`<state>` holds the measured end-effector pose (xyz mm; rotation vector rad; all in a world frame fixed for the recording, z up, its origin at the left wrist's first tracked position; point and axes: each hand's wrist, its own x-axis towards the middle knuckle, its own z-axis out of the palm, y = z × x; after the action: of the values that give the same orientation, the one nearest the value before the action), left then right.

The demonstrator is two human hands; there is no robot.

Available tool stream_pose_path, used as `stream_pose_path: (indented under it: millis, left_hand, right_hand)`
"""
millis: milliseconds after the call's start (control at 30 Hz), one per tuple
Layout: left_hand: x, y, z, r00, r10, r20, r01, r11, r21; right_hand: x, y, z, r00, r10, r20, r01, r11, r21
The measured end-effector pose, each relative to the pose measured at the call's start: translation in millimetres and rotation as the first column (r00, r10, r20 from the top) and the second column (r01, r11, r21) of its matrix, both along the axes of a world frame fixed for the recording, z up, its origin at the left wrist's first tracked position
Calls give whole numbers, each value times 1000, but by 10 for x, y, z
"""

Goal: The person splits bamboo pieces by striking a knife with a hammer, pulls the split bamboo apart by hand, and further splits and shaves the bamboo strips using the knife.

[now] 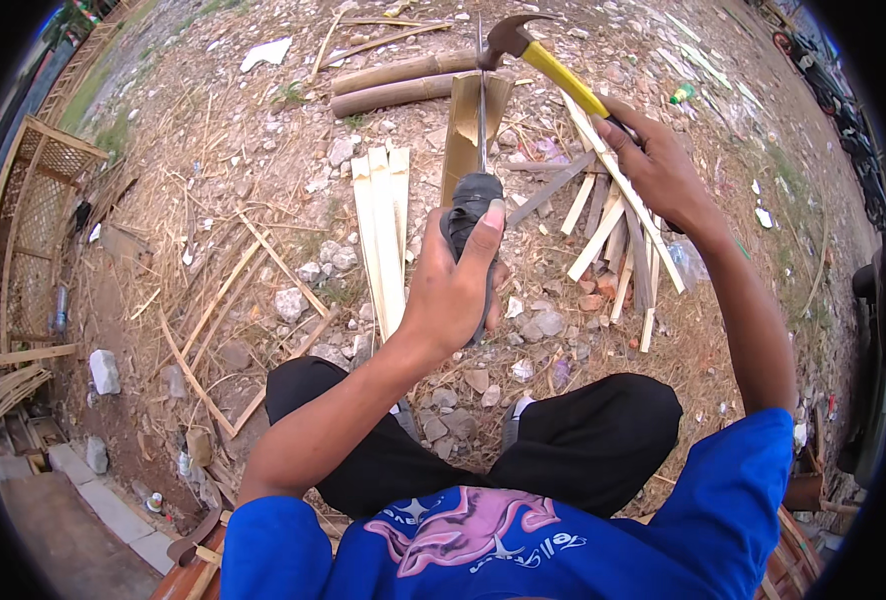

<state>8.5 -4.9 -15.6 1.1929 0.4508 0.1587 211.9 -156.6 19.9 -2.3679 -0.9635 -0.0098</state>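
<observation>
My left hand (453,270) is closed around the dark wrapped handle of a machete (482,110), whose narrow blade points away from me, edge-on. The blade sits in the top of an upright piece of split bamboo (460,145), which shows on both sides of it. My right hand (653,165) grips a claw hammer (563,75) by its yellow and black handle. The rusty hammer head is at the far part of the blade; I cannot tell whether they touch. The lower end of the bamboo is hidden.
Behind the split piece lie two bamboo poles (393,85). Pale bamboo strips (383,225) lie left of it, and a pile of slats (613,240) lies to the right. Stones (291,305) litter the dirt. A woven lattice panel (38,230) stands far left; motorbikes (823,85) are far right.
</observation>
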Motion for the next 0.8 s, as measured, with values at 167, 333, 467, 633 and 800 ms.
stream_pose_path:
  millis: [167, 333, 467, 633, 800]
  left_hand:
    - [25, 20, 29, 1000, -19, -12, 18, 1000, -8]
    - [24, 31, 23, 1000, -16, -8, 16, 1000, -8]
    - [43, 104, 26, 999, 40, -14, -41, 998, -50]
    - [33, 68, -48, 999, -25, -33, 25, 1000, -4]
    - [59, 4, -74, 1000, -12, 11, 12, 1000, 10]
  right_hand:
    - [112, -10, 300, 975, 39, -218, 45, 928, 369]
    - [133, 34, 51, 993, -85, -79, 93, 989, 114]
    - [204, -208, -390, 998, 43, -55, -51, 988, -147]
    - [-23, -11, -48, 948, -141, -285, 141, 990, -21]
    - [189, -111, -84, 998, 17, 60, -21, 998, 57]
